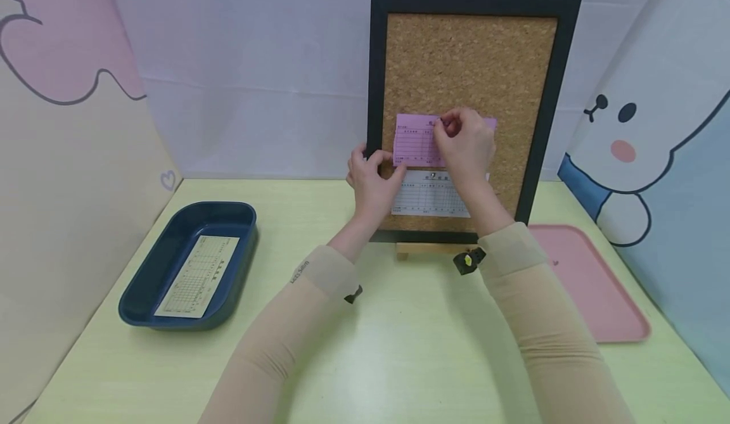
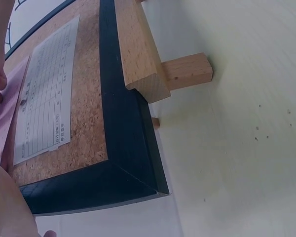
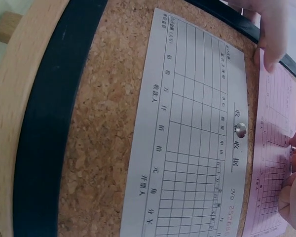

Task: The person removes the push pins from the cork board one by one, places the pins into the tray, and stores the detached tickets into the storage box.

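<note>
A corkboard [image 1: 470, 63] in a black frame leans upright on a wooden stand. Against its cork lies a pink receipt slip [image 1: 413, 142], just above a white receipt slip [image 1: 430, 199] fixed by a silver thumbtack [image 3: 240, 130]. My right hand [image 1: 470, 142] is at the pink slip's upper middle, thumb and forefinger pinching a small tack-like thing largely hidden by the fingertips. At the board's left edge, my left hand [image 1: 373, 183] spreads over the frame, its thumb and forefinger touching the pink slip's lower left corner.
On the left of the table stands a dark blue tray [image 1: 245, 265] with a pale printed slip [image 1: 199, 275] inside. A pink tray [image 1: 593, 284] lies to the right, partly behind the right sleeve. The wooden stand's foot [image 2: 187, 71] juts out in front of the board.
</note>
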Demonstrator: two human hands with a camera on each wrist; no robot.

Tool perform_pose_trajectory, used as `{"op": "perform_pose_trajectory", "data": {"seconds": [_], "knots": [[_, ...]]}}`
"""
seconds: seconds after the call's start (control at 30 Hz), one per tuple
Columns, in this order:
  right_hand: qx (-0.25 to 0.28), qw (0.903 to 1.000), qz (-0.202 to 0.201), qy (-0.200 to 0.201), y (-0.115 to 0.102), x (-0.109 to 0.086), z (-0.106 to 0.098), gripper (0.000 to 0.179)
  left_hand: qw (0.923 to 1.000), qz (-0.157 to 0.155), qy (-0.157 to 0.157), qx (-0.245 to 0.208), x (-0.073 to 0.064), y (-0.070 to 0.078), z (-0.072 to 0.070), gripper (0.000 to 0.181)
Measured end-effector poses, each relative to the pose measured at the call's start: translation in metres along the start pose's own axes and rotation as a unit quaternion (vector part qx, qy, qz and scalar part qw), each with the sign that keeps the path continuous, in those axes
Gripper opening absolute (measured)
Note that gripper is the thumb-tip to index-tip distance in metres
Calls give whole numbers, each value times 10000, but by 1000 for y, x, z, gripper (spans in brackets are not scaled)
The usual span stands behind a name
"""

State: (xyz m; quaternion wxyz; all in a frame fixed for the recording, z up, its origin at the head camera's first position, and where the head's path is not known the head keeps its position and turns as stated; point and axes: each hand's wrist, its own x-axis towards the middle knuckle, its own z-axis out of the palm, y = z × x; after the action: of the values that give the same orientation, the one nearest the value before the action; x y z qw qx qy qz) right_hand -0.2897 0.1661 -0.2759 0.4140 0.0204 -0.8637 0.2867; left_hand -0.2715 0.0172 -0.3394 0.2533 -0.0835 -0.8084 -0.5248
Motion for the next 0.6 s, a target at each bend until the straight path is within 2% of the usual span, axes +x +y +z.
{"op": "perform_pose_trajectory", "data": {"seconds": [0.3, 0.6], "knots": [[-599, 9979, -189, -187, -6, 5, -1, 24, 10000, 7, -22, -61, 3, -2, -3, 19], [-900, 9937, -481, -454, -8, 9, -1, 21, 10000, -4, -7, 17, 4, -1, -3, 20]]}}
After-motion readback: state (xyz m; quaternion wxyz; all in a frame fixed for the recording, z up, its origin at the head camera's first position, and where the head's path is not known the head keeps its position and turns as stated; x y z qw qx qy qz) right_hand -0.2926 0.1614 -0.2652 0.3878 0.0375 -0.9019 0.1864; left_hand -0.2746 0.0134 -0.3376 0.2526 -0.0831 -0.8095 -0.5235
